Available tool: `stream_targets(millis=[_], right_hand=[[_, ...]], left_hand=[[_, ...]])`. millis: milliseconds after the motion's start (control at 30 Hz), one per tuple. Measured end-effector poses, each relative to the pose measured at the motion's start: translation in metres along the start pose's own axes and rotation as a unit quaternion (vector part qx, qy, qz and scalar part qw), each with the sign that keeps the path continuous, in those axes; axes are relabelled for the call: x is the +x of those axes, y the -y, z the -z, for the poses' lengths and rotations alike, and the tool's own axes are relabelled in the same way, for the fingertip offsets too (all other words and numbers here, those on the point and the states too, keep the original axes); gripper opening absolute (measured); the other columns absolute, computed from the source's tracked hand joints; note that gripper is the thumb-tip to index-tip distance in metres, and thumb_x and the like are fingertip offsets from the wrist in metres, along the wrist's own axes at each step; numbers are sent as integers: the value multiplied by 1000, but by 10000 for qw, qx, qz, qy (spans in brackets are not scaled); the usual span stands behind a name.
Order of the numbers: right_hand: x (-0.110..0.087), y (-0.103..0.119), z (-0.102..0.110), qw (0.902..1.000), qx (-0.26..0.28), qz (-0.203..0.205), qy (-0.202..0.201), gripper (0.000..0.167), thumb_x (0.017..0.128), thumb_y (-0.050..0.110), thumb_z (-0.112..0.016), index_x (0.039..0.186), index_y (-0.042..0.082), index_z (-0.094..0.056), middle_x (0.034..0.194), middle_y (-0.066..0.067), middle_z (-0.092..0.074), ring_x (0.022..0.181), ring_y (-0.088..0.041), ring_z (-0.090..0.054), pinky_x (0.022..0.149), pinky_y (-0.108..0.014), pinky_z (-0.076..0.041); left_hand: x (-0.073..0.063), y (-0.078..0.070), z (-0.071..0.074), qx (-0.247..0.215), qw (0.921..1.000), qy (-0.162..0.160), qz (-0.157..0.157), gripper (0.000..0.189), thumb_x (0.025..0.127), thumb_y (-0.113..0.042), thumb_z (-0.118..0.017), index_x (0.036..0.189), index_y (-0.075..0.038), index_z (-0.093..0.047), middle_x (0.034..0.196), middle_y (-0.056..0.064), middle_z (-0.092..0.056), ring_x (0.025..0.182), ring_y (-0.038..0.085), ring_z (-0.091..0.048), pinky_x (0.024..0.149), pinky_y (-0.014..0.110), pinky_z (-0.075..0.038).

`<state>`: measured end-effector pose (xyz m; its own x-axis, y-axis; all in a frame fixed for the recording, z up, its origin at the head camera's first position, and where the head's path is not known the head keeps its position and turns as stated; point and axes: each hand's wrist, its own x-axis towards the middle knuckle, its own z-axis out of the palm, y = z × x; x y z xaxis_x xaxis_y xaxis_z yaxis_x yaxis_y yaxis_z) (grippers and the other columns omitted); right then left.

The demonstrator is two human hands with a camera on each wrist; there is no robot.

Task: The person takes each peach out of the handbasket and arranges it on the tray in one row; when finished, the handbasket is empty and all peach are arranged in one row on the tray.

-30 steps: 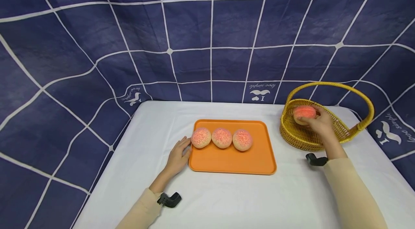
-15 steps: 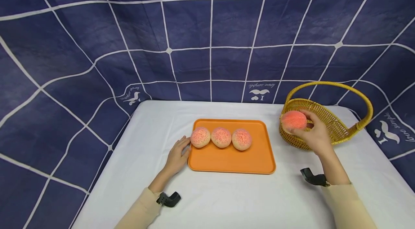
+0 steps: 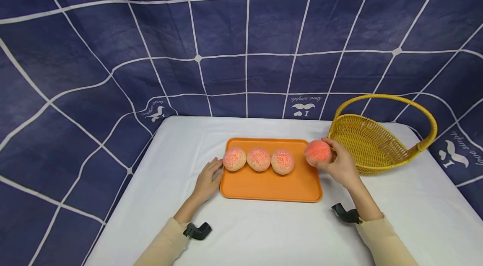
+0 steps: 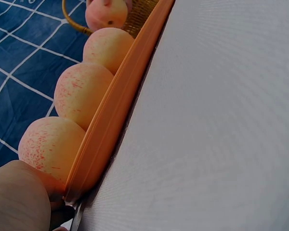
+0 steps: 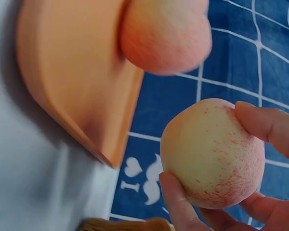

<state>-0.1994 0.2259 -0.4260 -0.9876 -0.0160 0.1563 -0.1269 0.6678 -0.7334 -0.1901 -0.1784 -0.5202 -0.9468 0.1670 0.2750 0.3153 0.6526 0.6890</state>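
My right hand [image 3: 341, 167] grips a pink-and-cream peach [image 3: 318, 152] above the right edge of the orange tray [image 3: 264, 188]. In the right wrist view, the thumb and fingers are spread around this peach [image 5: 209, 156]. Three more peaches lie in a row on the tray: a left one [image 3: 234, 159], a middle one [image 3: 258, 159] and a right one [image 3: 282, 161]. My left hand [image 3: 206, 181] rests at the tray's left edge, fingers extended beside the left peach. Part of that hand is cut off in the left wrist view.
A yellow wicker basket [image 3: 364, 140] with a tall handle stands at the right, just beyond my right hand. The tray and basket are on a white-covered table [image 3: 264, 232]. A dark blue curtain [image 3: 271, 73] with white lines hangs behind.
My right hand has lifted the peach out of the basket and carried it left to the tray's right edge. The left hand and the three tray peaches have stayed in place.
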Motion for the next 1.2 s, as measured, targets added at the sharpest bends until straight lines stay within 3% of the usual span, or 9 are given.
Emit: stream_targets(millis=[133, 267, 633, 867, 1200], right_hand=[[0, -1, -11, 9998, -78, -112, 173, 77, 75, 13, -82, 141, 2, -45, 132, -26, -51, 117, -44, -51, 97, -60, -47], [0, -1, -20, 9990, -319, -188, 252, 76, 75, 18, -83, 141, 4, -46, 133, -25, -50, 115, -45, -51, 92, -60, -48], [0, -9, -37, 9979, -587, 118, 230, 75, 73, 14, -83, 138, 1, -48, 134, -27, -51, 124, -45, -47, 104, -66, -37], [-2, -10, -42, 9970, -655, 404, 56, 74, 71, 10, -83, 136, -3, -50, 131, -27, -52, 122, -45, -49, 103, -65, -39], [-2, -9, -41, 9971, -682, 248, 222, 76, 73, 13, -83, 139, 0, -47, 134, -27, -50, 125, -45, -47, 104, -65, -39]], left_hand=[[0, -1, -1, 0, 10000, -16, -11, 42, 95, -8, -56, 135, 7, -54, 141, 20, -54, 140, 37, -39, 119, 55, -26], [2, -1, -1, 13, 10000, -31, -41, 42, 96, -8, -56, 134, 7, -54, 141, 20, -54, 140, 38, -40, 119, 55, -26], [2, 0, -2, -9, 10000, 9, 14, 42, 96, -9, -56, 135, 6, -54, 142, 19, -53, 141, 36, -39, 120, 53, -26], [2, 0, -1, -40, 10000, 53, 65, 42, 96, -9, -56, 135, 6, -54, 142, 18, -54, 141, 36, -39, 121, 52, -25], [2, 2, -2, -95, 9999, 43, 59, 42, 96, -9, -57, 135, 7, -54, 142, 18, -54, 141, 35, -39, 121, 52, -25]])
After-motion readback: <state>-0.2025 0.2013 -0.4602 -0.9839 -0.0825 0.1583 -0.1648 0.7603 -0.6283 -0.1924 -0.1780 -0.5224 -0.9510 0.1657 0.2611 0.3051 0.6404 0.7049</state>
